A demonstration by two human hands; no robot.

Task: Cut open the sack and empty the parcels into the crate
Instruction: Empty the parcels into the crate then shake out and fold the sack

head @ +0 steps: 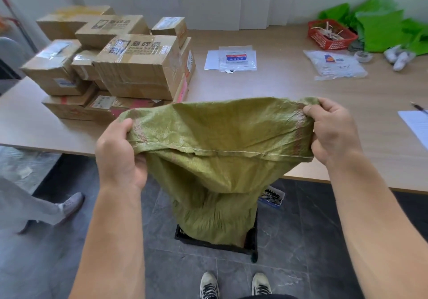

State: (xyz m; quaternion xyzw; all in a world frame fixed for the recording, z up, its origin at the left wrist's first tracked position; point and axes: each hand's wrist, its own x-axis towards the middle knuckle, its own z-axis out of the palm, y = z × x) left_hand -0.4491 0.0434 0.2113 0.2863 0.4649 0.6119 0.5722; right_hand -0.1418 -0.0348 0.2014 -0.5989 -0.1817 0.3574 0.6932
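A green woven sack (215, 157) hangs upside down, its stitched end up and its lower end down inside a black crate (251, 240) on the floor. My left hand (120, 152) grips the sack's upper left corner. My right hand (331, 129) grips the upper right corner, so the top edge is stretched between the two. The sack hides most of the crate and whatever lies in it. One parcel (272, 198) with a printed label shows at the crate's far right side.
A wooden table (301, 90) stands just behind the crate, with stacked cardboard boxes (129, 67) at its left. Plastic mailers (231, 59), a red basket (331, 34) and green bags (382, 27) lie farther back. A person's leg and shoe (69, 206) are at the left.
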